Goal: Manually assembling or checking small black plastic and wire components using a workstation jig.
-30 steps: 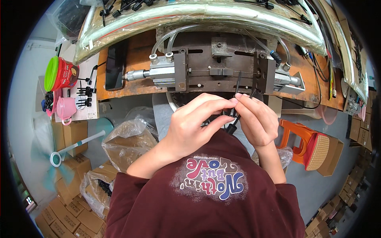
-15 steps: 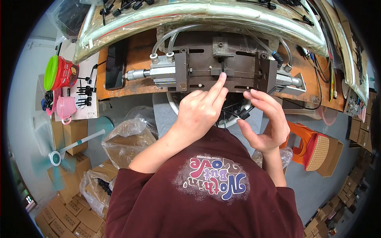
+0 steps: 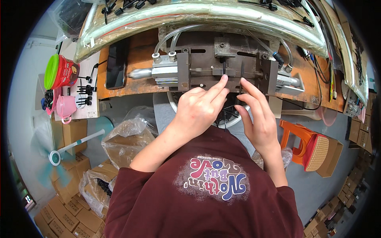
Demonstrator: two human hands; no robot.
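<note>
My left hand [image 3: 197, 112] reaches to the fixture's middle, index finger stretched out and its tip at the lower end of a slim black rod [image 3: 224, 66] standing in the small metal block [image 3: 217, 71]. My right hand [image 3: 260, 121] is just to the right, closed by thumb and fingertips on another black rod with a thick head [image 3: 240, 88]. Its thin end points away from me, over the dark fixture plate [image 3: 206, 81]. A silver air cylinder [image 3: 164, 72] sits on the left of the plate, and a second cylinder [image 3: 286, 81] on the right.
Clear air hoses [image 3: 174, 39] curve over the plate. A dark phone [image 3: 116, 67] lies on the wooden table [image 3: 139, 92]. Behind runs a plastic-wrapped shelf [image 3: 198, 19] bearing black parts. A red tub [image 3: 66, 72] and pink cup [image 3: 66, 106] stand left; an orange stool [image 3: 295, 133] stands right.
My right hand has moved up and left to the fixture, turning its black rod to point away from me. The left cylinder's rear shaft has slid inward. My left hand has barely moved.
</note>
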